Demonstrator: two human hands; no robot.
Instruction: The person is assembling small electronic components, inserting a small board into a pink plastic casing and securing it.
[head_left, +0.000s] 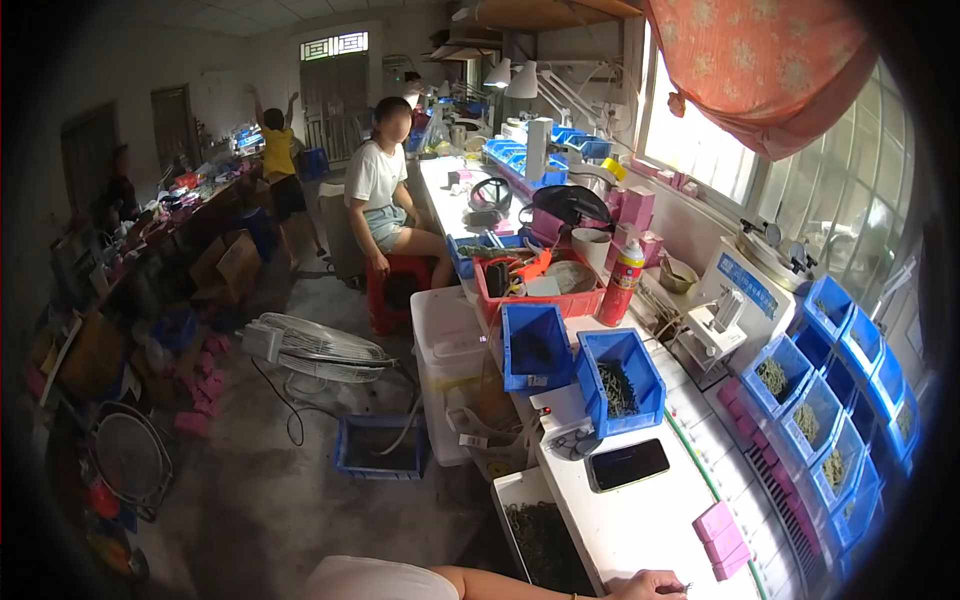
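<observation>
Head view: left hand (648, 585) at bottom edge, right of center, fingers bunched; small dark piece (686, 588) right at the fingertips, too tiny to tell if clamped. Pink blocks (720, 537) near, up and right of hand. Phone (628, 465) farther up. Bare white tabletop (630, 525) between phone and hand; its left edge runs beside open drawer (518, 487), bottom center. Blue bins (621, 378) bound the space above.

One wide camera sits on the person's head. It looks out and down, with the counter (640, 525) close by and the door (335, 105) far off.
</observation>
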